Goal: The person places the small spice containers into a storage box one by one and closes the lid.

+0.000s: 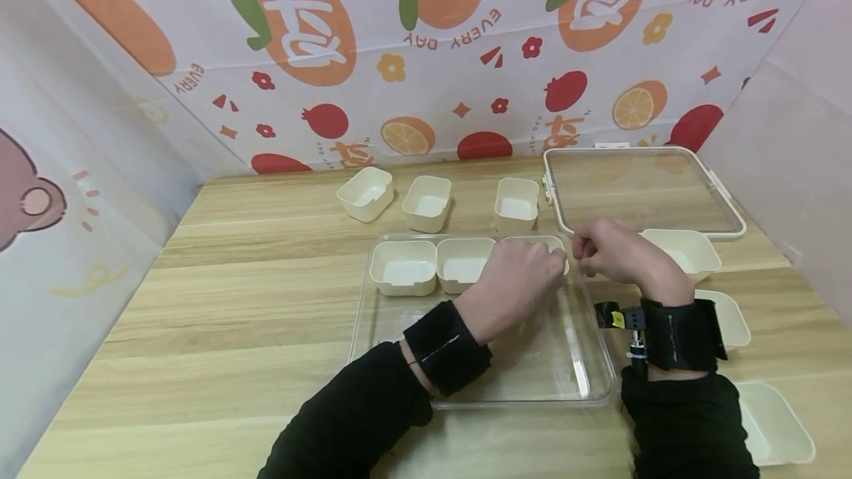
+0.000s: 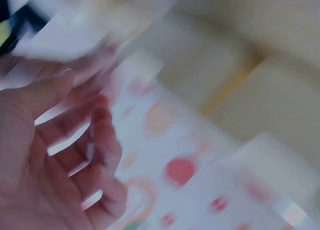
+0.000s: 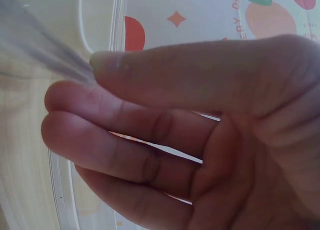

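Meeting at the tray's (image 1: 586, 383) far right corner, both my hands closed on the third cup (image 1: 532, 242). My left hand (image 1: 515, 279) covered it from the near side; my right hand (image 1: 615, 253) pinched its right rim.

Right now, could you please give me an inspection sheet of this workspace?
Surface: light wooden table, bare wood to the left.
Job's things: clear plastic tray holding two cream plastic cups; a third cream cup is mostly hidden by the hands.
Clutter: three loose cream cups behind the tray, more cups to the right, clear lid with cream rim.
Grippers: left hand over the third cup, grip hidden; right hand pinching at the tray's far right edge.
Cables: nothing seen.
Surroundings: fruit-print cloth backdrop.
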Demonstrator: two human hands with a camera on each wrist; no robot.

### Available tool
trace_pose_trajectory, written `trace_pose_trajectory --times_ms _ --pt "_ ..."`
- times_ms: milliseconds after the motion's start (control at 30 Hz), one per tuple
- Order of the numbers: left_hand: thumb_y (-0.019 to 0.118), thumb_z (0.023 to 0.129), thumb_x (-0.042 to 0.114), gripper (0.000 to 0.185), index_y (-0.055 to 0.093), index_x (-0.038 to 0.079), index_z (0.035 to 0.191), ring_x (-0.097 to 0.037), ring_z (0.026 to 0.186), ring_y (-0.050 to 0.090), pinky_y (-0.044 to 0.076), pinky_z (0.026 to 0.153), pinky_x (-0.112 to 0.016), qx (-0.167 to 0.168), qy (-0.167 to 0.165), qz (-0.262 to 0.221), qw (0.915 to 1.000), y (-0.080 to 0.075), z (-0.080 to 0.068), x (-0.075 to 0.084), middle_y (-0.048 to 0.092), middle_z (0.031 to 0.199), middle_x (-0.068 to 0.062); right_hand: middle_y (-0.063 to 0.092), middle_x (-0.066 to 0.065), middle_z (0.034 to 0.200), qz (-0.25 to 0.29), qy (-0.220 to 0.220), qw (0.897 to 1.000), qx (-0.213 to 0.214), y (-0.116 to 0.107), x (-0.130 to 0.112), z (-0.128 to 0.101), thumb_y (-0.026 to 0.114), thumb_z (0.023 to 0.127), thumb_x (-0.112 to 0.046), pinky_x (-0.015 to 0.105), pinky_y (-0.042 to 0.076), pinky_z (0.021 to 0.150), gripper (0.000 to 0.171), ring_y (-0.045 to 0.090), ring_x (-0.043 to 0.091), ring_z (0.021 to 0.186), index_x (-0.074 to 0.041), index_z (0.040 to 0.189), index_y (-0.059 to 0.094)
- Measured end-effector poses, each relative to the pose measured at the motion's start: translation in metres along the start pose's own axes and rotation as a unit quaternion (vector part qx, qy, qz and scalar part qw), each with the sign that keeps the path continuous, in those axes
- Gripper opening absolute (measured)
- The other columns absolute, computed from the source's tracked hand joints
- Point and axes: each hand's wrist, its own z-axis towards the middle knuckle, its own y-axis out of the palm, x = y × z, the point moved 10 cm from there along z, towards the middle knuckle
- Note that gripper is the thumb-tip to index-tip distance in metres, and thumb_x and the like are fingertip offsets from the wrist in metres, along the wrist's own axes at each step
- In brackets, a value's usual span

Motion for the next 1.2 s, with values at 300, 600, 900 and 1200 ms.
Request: trace_pose_trajectory --times_ms 300,600,900,1200 --pt "0.058 0.104 0.038 0.03 0.071 0.015 0.09 -0.013 0.058 0.057 0.048 0.049 -0.027 0.038 -0.045 -0.054 0.9968 -0.063 -0.024 -0.043 0.061 0.072 0.003 0.058 0.003 0.074 0.002 0.002 1.0 -0.001 -0.002 0.002 0.0 0.064 0.082 0.008 0.034 0.038 0.058 0.01 0.048 0.019 0.065 -0.002 0.084 0.06" --pt "0.067 0.1 0.024 0.029 0.065 0.01 0.075 -0.018 0.053 0.056 0.046 0.046 -0.031 0.145 -0.118 -0.12 0.9749 -0.083 -0.063 -0.109 0.054 0.063 0.0 0.059 0.003 0.076 0.005 0.007 1.0 0.001 -0.002 0.003 -0.001 0.064 0.083 0.008 0.034 0.038 0.058 0.011 0.048 0.019 0.066 -0.001 0.085 0.06" --pt "0.073 0.096 0.023 0.02 0.073 0.006 0.084 -0.026 0.053 0.054 0.033 0.043 -0.034 0.178 -0.213 -0.111 0.9542 -0.08 -0.092 -0.162 0.065 0.068 -0.006 0.059 0.005 0.077 0.011 0.008 1.0 0.0 0.001 0.003 0.0 0.063 0.082 0.009 0.034 0.039 0.058 0.011 0.048 0.02 0.067 0.0 0.086 0.06" --pt "0.07 0.097 0.022 0.022 0.072 0.007 0.082 -0.024 0.053 0.049 0.029 0.043 -0.033 0.16 -0.231 -0.125 0.9516 -0.067 -0.09 -0.18 0.054 0.059 -0.004 0.06 0.005 0.078 0.006 0.009 1.0 0.006 -0.001 0.002 -0.001 0.063 0.082 0.01 0.034 0.039 0.058 0.012 0.049 0.02 0.067 -0.001 0.086 0.062"
